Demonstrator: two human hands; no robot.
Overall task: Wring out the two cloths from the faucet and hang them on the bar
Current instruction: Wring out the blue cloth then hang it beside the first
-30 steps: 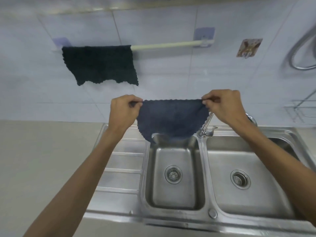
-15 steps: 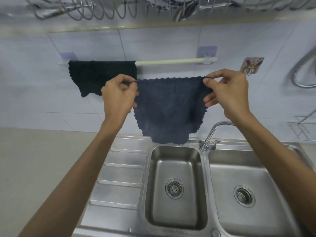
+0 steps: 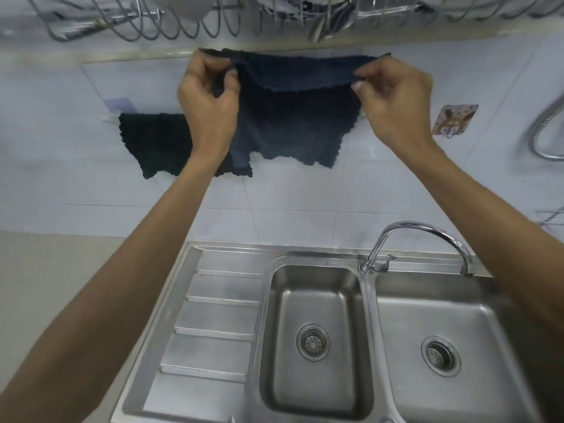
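Note:
A dark blue cloth (image 3: pixel 293 117) is stretched wide between my hands, high in front of the tiled wall. My left hand (image 3: pixel 207 99) pinches its left top corner and my right hand (image 3: pixel 393 99) pinches its right top edge. The cloth's upper edge folds over toward me and its lower part hangs down. It hides nearly all of the wall bar. A black cloth (image 3: pixel 152 141) hangs on the bar's left part, partly behind my left wrist. The chrome faucet (image 3: pixel 418 236) stands bare below, behind the sink divider.
A double steel sink (image 3: pixel 369 325) with a ribbed drainboard (image 3: pixel 213 325) lies under my arms. A wire dish rack (image 3: pixel 274 16) hangs just above the cloth. A patterned wall hook (image 3: pixel 453 119) and a shower hose (image 3: pixel 546 129) are at the right.
Both hands have lifted the blue cloth from sink level up past the bar's height to under the dish rack. Its top edge now folds over. The black cloth has not moved.

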